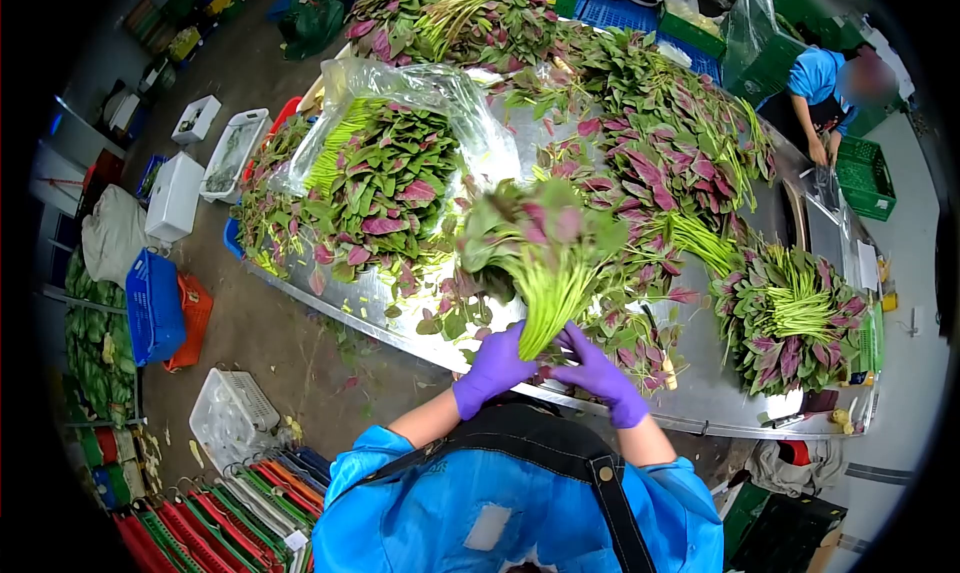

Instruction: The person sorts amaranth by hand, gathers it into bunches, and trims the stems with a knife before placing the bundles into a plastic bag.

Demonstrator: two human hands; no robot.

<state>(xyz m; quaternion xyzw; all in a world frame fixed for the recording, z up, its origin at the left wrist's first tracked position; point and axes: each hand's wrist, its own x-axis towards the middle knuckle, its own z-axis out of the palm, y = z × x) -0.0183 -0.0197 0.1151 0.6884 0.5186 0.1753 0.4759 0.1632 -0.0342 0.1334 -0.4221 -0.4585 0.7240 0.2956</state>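
A bunch of leafy greens (550,283), green stems with purple-tinged leaves, stands upright at the near edge of the metal table (440,358). My left hand (496,371), in a purple glove, is closed round the lower stems from the left. On the right side of the stems is my gloved right hand (600,375), its fingers apart and the fingertips at or near the stems. The leaves of the bunch are blurred. Behind it lie loose purple and green leaves (650,173). Another stack of greens (390,173) sits partly in a clear plastic bag (415,83).
A pile of greens (795,318) lies on the right, near a knife-like tool (790,419). Another person (820,83) stands at the far right by a green crate (865,178). Blue (155,308) and orange crates (192,318) stand on the floor at left.
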